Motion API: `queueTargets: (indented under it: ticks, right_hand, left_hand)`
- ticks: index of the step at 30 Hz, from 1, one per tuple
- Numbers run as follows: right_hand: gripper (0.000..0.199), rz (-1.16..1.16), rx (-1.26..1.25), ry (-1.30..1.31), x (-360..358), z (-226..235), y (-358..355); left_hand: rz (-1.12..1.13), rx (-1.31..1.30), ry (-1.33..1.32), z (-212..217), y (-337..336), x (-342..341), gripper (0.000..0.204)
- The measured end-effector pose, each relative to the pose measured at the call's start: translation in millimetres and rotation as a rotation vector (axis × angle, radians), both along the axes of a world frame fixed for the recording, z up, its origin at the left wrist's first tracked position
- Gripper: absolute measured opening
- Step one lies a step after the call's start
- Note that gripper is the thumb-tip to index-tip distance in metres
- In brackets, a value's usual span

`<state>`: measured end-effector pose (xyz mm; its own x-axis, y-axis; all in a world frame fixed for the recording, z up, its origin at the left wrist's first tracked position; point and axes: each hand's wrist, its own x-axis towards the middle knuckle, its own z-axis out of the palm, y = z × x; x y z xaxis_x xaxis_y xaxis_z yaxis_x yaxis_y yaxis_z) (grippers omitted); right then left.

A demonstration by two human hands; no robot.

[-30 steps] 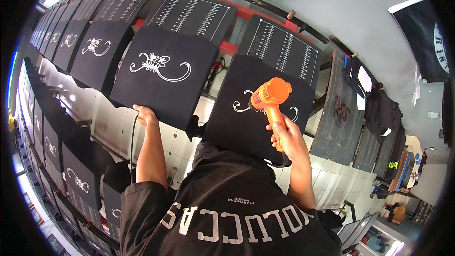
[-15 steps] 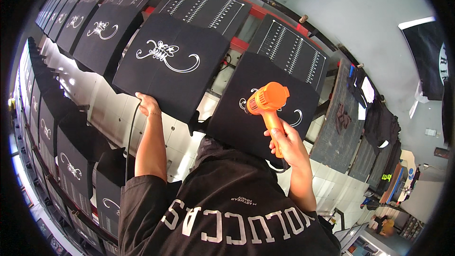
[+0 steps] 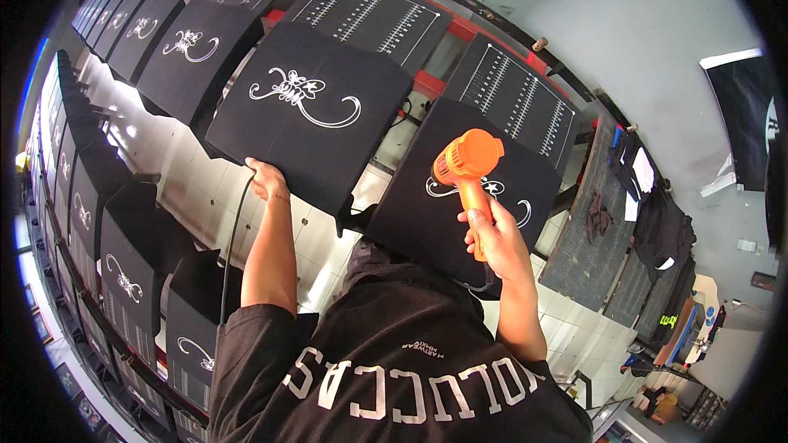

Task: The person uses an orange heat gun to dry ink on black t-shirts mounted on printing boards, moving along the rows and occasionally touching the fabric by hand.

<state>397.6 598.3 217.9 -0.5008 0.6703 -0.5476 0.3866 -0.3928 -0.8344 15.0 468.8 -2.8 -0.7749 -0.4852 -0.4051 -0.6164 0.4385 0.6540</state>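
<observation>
In my right hand [image 3: 498,238] is an orange heat gun [image 3: 469,156], its handle upright in my closed fingers and its nozzle pointing left. It hovers above a black garment [image 3: 419,213] stretched over a board, partly covering a white curled line print [image 3: 524,213]. My left hand [image 3: 269,180] is closed around a black cord [image 3: 232,246] at the near edge of the neighbouring board. On that board lies another black garment [image 3: 320,66] with its white scroll-and-flower print [image 3: 300,94] fully visible. Where the cord runs below my sleeve is hidden.
More boards with printed black garments [image 3: 189,49] recede to the far left, and a second row [image 3: 123,238] stands at left. Red rails [image 3: 431,82] run behind. A dark worn table [image 3: 583,238] at right carries dark cloths [image 3: 661,230]. White tiles [image 3: 308,230] show between the rows.
The heat gun has shifted slightly away from me and left over the garment, uncovering more of the print's middle. My left hand stays at the board's edge with the cord. The view has shifted slightly.
</observation>
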Motion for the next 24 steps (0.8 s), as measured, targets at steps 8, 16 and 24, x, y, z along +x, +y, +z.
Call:
queueTargets:
  ticks: [8,16,24]
  right_hand:
    - [0.042,-0.011,-0.042,-0.025,5,12,-2]
    - [0.04,-0.019,-0.045,0.01,3,0,-1]
    - [0.043,0.063,-0.054,0.013,9,2,-7]
  left_hand:
    - [0.006,-0.013,-0.032,3,0,0,0.089]
    - [-0.001,-0.008,-0.035,4,1,2,0.089]
    - [-0.031,0.011,-0.004,-2,-1,-1,0.087]
